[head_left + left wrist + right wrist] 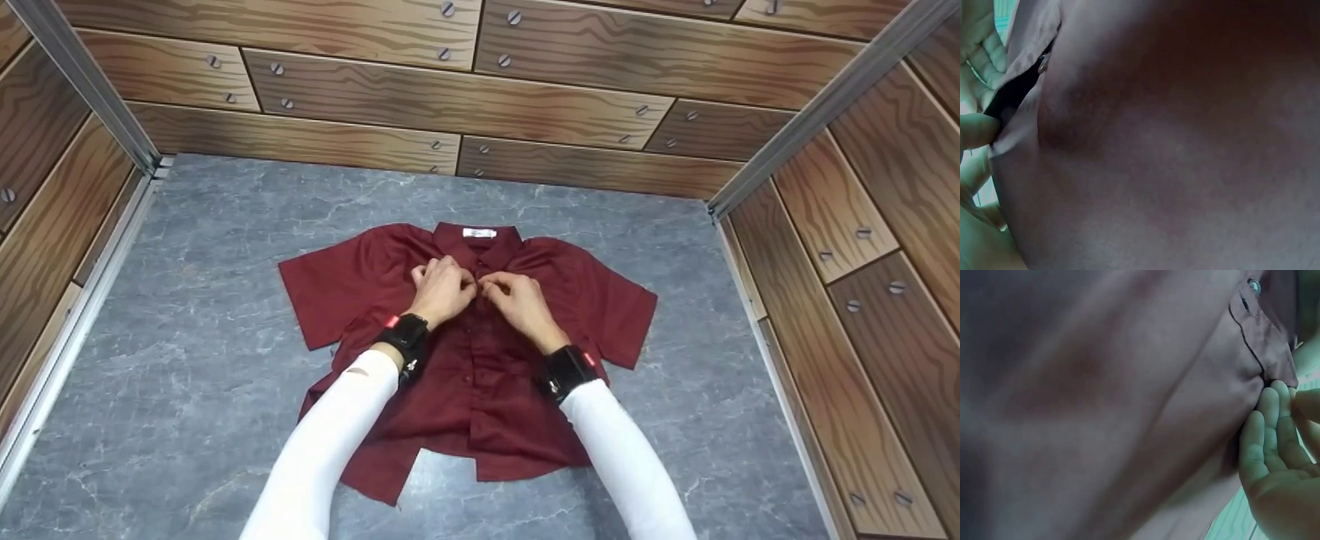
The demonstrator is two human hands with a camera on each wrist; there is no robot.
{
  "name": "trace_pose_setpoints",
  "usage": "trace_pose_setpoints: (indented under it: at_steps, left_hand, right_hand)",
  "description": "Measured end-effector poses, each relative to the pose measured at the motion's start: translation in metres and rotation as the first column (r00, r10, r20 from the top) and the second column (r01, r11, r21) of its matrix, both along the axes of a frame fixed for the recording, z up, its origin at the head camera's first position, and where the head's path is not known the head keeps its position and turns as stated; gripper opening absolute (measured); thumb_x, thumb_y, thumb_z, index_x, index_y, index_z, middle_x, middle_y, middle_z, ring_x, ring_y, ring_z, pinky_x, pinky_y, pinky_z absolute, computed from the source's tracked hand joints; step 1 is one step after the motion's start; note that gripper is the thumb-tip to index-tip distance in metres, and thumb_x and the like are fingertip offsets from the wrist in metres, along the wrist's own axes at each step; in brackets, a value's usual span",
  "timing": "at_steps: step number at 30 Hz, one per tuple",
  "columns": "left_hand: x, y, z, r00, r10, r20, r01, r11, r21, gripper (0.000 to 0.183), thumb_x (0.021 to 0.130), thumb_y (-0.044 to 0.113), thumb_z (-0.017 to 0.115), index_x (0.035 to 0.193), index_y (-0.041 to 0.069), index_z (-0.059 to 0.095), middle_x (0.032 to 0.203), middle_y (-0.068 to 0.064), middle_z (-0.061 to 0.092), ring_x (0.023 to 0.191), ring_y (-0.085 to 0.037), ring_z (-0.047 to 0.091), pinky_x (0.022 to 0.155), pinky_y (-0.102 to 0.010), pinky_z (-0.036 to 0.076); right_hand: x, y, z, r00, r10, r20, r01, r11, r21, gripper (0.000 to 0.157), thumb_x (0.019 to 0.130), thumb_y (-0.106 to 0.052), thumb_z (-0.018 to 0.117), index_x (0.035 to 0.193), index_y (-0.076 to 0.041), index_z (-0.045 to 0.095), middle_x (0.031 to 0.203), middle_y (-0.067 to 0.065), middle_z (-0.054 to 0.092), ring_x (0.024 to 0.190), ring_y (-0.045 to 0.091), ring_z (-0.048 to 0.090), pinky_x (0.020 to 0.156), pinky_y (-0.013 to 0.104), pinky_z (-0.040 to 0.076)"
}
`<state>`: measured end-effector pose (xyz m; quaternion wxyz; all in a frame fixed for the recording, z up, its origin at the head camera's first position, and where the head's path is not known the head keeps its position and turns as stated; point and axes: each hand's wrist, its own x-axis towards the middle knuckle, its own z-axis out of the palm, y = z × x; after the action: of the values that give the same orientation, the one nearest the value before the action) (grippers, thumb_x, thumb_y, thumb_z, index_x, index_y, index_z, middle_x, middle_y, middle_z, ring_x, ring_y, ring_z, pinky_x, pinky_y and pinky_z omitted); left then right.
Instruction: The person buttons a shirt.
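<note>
A dark red short-sleeved shirt [420,409] lies spread front side up, its collar [454,238] pointing away from me. At the upper front, just below the collar, my left hand [442,289] pinches the edge of the front opening. Close beside it, my right hand [521,300] pinches the same strip of cloth with thumb and fingertips. The right wrist view shows a small button [1254,287] with a slit near it, above the pinched fold. A gap between the two front layers appears in the left wrist view, with a shiny button [1044,63] beside it.
Grey marbled flooring [217,300] surrounds the shirt. Wood-patterned panels [360,82] stand at the back and both sides, joined by metal corner posts [832,105]. The shirt's lower front edges are parted near me.
</note>
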<state>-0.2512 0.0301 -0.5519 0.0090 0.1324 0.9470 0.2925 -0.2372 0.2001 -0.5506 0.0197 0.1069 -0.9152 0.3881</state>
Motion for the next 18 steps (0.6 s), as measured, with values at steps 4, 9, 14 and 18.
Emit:
trace_pose_setpoints:
  at_steps: [4, 9, 14, 18]
  left_hand:
    - [-0.0017, -0.0004, -0.0001, 1.000, -0.004, 0.021, 0.003, 0.998, 0.064, 0.012, 0.085, 0.022, 0.066, 0.087, 0.018, 0.076, 0.092, -0.003, 0.060, 0.096, -0.027, 0.052, 0.092, -0.051, 0.029]
    - [-0.0031, -0.0021, 0.0011, 0.999, -0.019, 0.046, 0.013, 0.991, 0.132, 0.012, 0.085, 0.020, 0.066, 0.088, 0.015, 0.076, 0.092, -0.003, 0.062, 0.099, -0.028, 0.054, 0.092, -0.052, 0.030]
    - [-0.0039, -0.0030, 0.0010, 0.994, -0.025, 0.106, 0.006, 0.985, 0.172, 0.016, 0.086, 0.022, 0.062, 0.090, 0.016, 0.077, 0.095, -0.001, 0.063, 0.102, -0.026, 0.056, 0.094, -0.051, 0.030]
    - [-0.0042, -0.0040, 0.0022, 0.988, -0.038, 0.148, 0.008, 0.980, 0.198, 0.022, 0.085, 0.028, 0.059, 0.090, 0.016, 0.077, 0.095, 0.000, 0.063, 0.099, -0.023, 0.057, 0.092, -0.050, 0.032]
  right_hand:
    - [0.0009, 0.0002, -0.0005, 0.999, 0.011, -0.051, -0.010, 1.000, 0.021, 0.014, 0.090, -0.018, 0.067, 0.101, -0.016, 0.074, 0.095, -0.004, 0.074, 0.087, 0.009, 0.066, 0.079, 0.029, 0.051]
    - [0.0014, -0.0026, -0.0014, 0.995, 0.013, -0.101, -0.009, 0.999, 0.047, 0.014, 0.087, -0.019, 0.071, 0.100, -0.016, 0.073, 0.095, -0.003, 0.073, 0.083, 0.010, 0.066, 0.076, 0.029, 0.053]
    - [0.0020, -0.0034, -0.0033, 0.992, 0.014, -0.126, -0.003, 0.997, 0.080, 0.014, 0.086, -0.018, 0.070, 0.100, -0.017, 0.071, 0.090, -0.003, 0.071, 0.079, 0.009, 0.065, 0.073, 0.028, 0.052]
    - [0.0020, -0.0027, -0.0048, 0.989, 0.024, -0.145, -0.010, 0.996, 0.092, 0.014, 0.085, -0.016, 0.070, 0.098, -0.017, 0.069, 0.088, -0.003, 0.071, 0.079, 0.008, 0.065, 0.072, 0.027, 0.052]
